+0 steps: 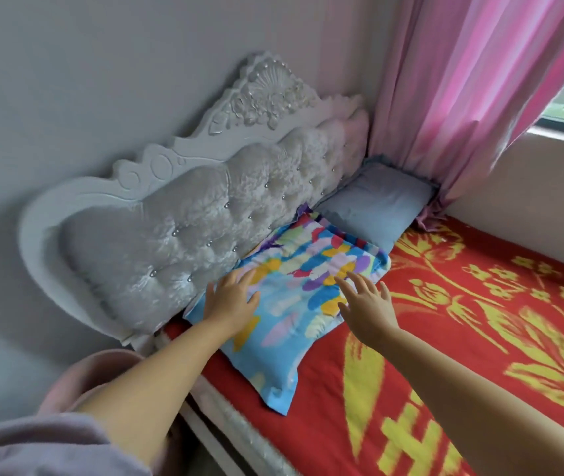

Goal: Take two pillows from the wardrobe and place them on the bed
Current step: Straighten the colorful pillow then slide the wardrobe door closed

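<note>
My left hand (pixel 234 297) lay flat, fingers spread and holding nothing, on the near corner of the colourful pillow (pixel 294 297). My right hand (pixel 366 304) was just as open, fingertips at or just above the cover; the blur kept me from telling whether they touched it. That pillow sat on the bed (pixel 479 321), its far edge up against the padded headboard (pixel 187 214), one corner hanging past the mattress edge nearest me. Just beyond it, a plain blue pillow (pixel 376 204) rested at the head of the red and yellow bedspread, tucked in the corner below the pink curtain (pixel 462 97). With both pillows on the bed, I judged the job all but finished: only smoothing or squaring the colourful one seemed left.
</note>
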